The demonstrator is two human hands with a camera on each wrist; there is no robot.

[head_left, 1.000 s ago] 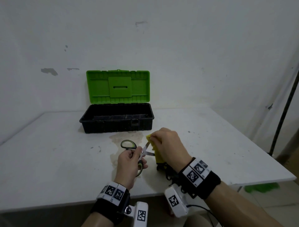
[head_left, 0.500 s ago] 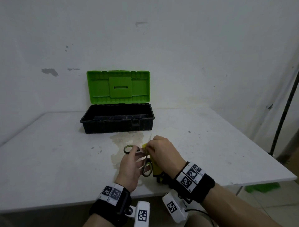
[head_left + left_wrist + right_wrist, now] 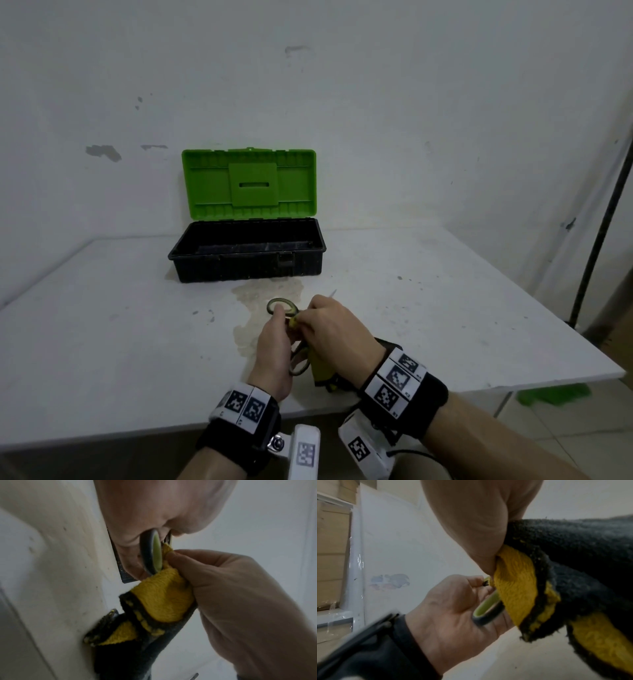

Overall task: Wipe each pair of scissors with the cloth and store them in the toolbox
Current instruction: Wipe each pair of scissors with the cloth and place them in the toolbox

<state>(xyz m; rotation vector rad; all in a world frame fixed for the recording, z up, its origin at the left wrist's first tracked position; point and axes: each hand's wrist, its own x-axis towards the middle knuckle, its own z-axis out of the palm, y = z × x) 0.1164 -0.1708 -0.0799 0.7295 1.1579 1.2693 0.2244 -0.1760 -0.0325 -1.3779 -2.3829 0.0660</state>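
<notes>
**Cloth worked down to the handle end**

A second ago our right hand (image 3: 330,330) pinched the cloth (image 3: 162,597) out on the open blades; now we have slid it in towards the pivot, against the handle loops, and a bare blade tip pokes out beyond our knuckles at about 12 o'clock. We judge that the wipe of this pair is nearly done and storing comes next.

Our left hand (image 3: 274,346) is curled round the scissors (image 3: 282,306), fingers through the handle loops. Our right hand is closed, thumb and fingers pinching a fold of the yellow-and-black cloth onto the scissors, the rest of it hanging below the palm.

The scissors sit in our hands just above the near edge of the table (image 3: 102,325), with the toolbox (image 3: 246,267) well apart at 11 o'clock, lid up.

By our count: one pair of scissors, one cloth, one toolbox. We cannot tell whether anything already lies in its dark tray.
</notes>
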